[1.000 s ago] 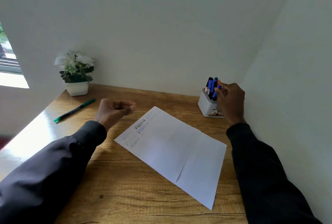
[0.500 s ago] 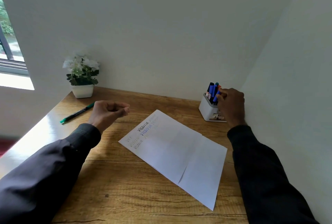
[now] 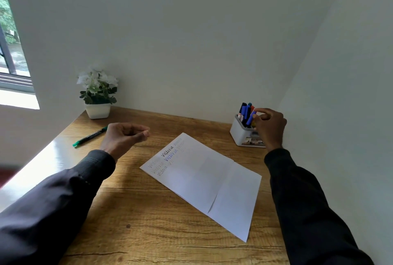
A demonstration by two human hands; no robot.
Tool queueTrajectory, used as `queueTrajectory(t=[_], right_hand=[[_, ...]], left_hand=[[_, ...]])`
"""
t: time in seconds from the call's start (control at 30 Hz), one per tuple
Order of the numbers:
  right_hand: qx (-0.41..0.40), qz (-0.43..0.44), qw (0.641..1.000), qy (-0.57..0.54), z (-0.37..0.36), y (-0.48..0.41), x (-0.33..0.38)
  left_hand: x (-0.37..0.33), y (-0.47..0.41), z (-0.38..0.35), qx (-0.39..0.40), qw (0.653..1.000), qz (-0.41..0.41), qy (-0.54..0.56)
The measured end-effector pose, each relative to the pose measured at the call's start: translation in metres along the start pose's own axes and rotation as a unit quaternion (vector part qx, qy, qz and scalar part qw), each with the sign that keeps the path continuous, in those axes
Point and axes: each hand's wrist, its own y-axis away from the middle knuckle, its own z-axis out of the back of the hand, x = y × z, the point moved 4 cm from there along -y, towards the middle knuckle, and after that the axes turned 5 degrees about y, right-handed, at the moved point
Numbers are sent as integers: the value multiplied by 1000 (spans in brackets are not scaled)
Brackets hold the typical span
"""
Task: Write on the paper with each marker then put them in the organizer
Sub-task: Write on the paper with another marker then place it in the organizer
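Step in hand, as we judge it: seating the blue marker (image 3: 250,118) in the organizer (image 3: 238,135).

Our right hand (image 3: 271,126) pinches the marker's upper end between thumb and fingertips. The marker leans, with its lower end down among the other markers standing in the white organizer at the far right of the desk (image 3: 148,233). We cannot tell whether it has reached the bottom.

To do it well:
- We straighten the marker before letting go.
- We ease it down through a gap rather than forcing it past its neighbours.
- We open the fingers only once it stands on its own.
- The organizer looks light and a sideways nudge may slide or tip it, so we press straight down.

Our left hand (image 3: 122,137) hovers above the desk, fingers loosely curled, holding nothing. The green marker (image 3: 89,137) lies on the desk just beyond it, near the potted plant (image 3: 97,94), and is likely next. The paper (image 3: 208,182) lies between our arms, with written lines at its far-left corner.
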Motion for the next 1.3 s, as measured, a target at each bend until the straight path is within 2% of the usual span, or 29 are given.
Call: queueTrajectory(t=[0.1,0.17,0.23,0.3,0.43,0.5,0.77,1.0,1.2,1.3], right_hand=[[-59,15,998,-30,-1,10,6],[-61,31,996,-49,-8,17,16],[1,46,996,-83,-24,26,31],[99,66,986,-121,-46,39,50],[261,74,940,-206,-91,67,86],[309,59,921,-231,-112,76,99],[409,110,883,-202,-187,107,150],[422,247,865,-112,-240,142,215],[498,352,791,-56,-269,168,244],[490,386,781,-31,-273,173,245]], left_hand=[[-2,0,8,-6,1000,-1,-4],[-2,0,14,-12,1000,0,-11],[-2,2,23,-20,1000,1,-17],[-1,4,32,-27,1000,2,-14],[1,9,49,-38,999,-2,-4],[0,11,60,-47,999,0,-1],[7,27,107,-91,995,29,-1],[11,40,141,-129,991,42,5],[13,41,150,-133,989,55,10],[13,38,150,-133,990,51,9]])
